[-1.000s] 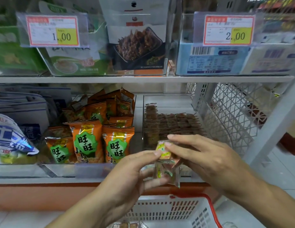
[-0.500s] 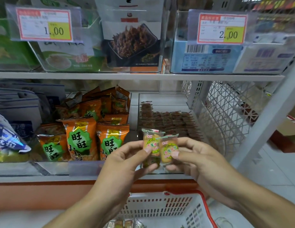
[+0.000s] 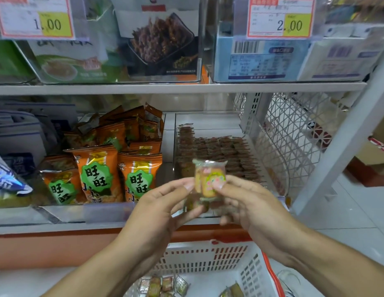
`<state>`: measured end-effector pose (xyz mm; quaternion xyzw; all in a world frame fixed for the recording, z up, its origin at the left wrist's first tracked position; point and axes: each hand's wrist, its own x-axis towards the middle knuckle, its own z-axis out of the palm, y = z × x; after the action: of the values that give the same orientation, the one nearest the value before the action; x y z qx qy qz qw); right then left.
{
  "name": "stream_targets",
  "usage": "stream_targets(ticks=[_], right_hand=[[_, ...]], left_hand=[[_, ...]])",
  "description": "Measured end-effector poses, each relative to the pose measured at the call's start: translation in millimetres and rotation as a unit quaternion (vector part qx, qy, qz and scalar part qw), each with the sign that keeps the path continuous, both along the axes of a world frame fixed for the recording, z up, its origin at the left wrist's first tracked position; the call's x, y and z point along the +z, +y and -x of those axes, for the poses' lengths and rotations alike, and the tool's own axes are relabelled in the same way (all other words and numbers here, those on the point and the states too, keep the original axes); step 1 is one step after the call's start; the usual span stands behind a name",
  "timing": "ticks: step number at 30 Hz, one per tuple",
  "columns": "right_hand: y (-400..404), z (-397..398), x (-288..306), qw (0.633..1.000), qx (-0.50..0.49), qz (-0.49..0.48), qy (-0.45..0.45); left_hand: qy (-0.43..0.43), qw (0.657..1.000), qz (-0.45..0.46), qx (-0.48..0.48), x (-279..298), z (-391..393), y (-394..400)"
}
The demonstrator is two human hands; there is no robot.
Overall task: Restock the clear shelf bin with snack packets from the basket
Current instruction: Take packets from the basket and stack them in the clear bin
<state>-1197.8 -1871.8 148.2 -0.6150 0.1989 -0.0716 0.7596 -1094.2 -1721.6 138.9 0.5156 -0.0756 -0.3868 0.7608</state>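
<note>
Packets (image 3: pixel 209 182) sit stacked between both hands, just in front of the clear shelf bin (image 3: pixel 270 159) and above the basket (image 3: pixel 208 257). The left hand (image 3: pixel 156 209) pinches the stack's left edge; the right hand (image 3: pixel 249 202) pinches its right edge. Judged light, crinkly and slippery, with brittle contents: grip the sealed side edges, not the faces, and squeeze gently. More packets lie in the basket

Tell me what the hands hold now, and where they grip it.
Both hands pinch small clear-wrapped snack packets: left hand at the left edge, right hand at the right edge.
</note>
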Motion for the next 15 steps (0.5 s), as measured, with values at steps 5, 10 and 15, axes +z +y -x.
stream_targets(ticks=[5,10,15], right_hand=[[-18.4,1.9,7.2,0.996,-0.046,-0.053,-0.058],[-9.7,3.3,1.9,0.996,0.044,-0.075,-0.03],[5.2,-2.3,-5.5,0.993,0.025,-0.111,-0.034]], left_hand=[[0.067,0.992,0.042,0.1,-0.3,-8.6,1.0],[0.021,0.994,0.012,0.104,3.2,-6.5,2.5],[0.003,0.993,0.029,0.111,-3.1,-8.0,1.8]])
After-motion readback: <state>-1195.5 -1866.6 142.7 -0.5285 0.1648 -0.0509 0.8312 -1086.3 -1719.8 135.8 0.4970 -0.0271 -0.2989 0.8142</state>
